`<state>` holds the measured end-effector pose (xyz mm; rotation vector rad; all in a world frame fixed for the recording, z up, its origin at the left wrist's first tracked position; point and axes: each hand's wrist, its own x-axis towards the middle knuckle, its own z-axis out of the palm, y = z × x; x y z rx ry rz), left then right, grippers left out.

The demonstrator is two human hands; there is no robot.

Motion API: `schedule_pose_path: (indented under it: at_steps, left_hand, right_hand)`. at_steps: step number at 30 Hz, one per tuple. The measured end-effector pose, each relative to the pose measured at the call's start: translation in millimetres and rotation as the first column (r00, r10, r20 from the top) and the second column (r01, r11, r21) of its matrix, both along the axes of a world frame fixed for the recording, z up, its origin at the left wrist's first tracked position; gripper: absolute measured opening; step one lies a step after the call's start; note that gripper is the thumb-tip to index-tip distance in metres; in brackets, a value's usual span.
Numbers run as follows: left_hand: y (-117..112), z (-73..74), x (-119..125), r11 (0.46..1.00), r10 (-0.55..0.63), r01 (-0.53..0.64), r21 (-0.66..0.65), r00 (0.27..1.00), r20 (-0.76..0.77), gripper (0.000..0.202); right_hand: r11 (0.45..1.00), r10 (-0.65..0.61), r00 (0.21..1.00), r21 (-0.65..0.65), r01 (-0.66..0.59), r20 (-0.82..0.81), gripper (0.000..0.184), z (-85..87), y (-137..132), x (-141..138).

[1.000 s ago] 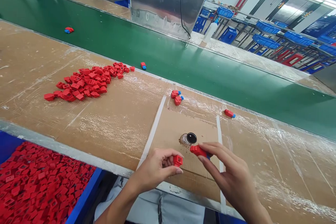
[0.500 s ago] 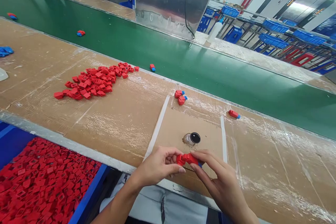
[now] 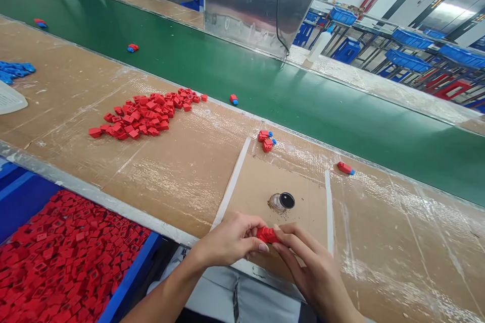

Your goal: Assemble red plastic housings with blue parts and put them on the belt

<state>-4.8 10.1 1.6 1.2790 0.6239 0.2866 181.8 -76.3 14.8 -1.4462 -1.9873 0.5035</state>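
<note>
- Red plastic piece [image 3: 267,235], blocky and rectangular, sits pinched between the left hand [image 3: 227,239] and the right hand [image 3: 312,270], just over the near edge of the cardboard sheet [image 3: 250,192].
- Both grips are narrow, closed on that one piece, and the fingers hide part of it.
- Three red-and-blue pieces [image 3: 268,145] lie on the cardboard: two together, one off to the right.
- Three more lie on the green conveyor belt [image 3: 303,96].
- One heap of loose red pieces [image 3: 140,116] lies farther left, near a clump of blue parts [image 3: 15,71].
- One blue crate [image 3: 129,277], lower left, brims with red pieces.
- One small round jar [image 3: 282,201] with a black lid stands just beyond the hands, between two white tape strips [image 3: 231,184].
</note>
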Motion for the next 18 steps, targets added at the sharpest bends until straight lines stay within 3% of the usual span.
schedule_pose_path:
  at_steps: [11, 14, 18]
  left_hand:
    - [1.4, 6.1, 1.2, 0.974, -0.024, 0.051, 0.223, 0.992, -0.120, 0.009]
    - [0.3, 2.8, 0.1, 0.981, -0.017, 0.041, 0.189, 0.992, -0.128, 0.008]
    - [3.5, -2.1, -0.1, 0.997, -0.054, 0.058, 0.050, 0.995, -0.078, 0.011]
  right_hand:
    - [0.998, -0.026, 0.998, 0.050, 0.023, 0.061, 0.021, -1.9, -3.0, -10.4]
    - [0.999, -0.036, 0.998, 0.034, 0.034, 0.060, 0.020, -0.6, -2.5, -9.1]
    - [0.996, -0.089, 0.995, -0.012, 0.089, -0.041, 0.016, 0.4, -1.2, -14.8]
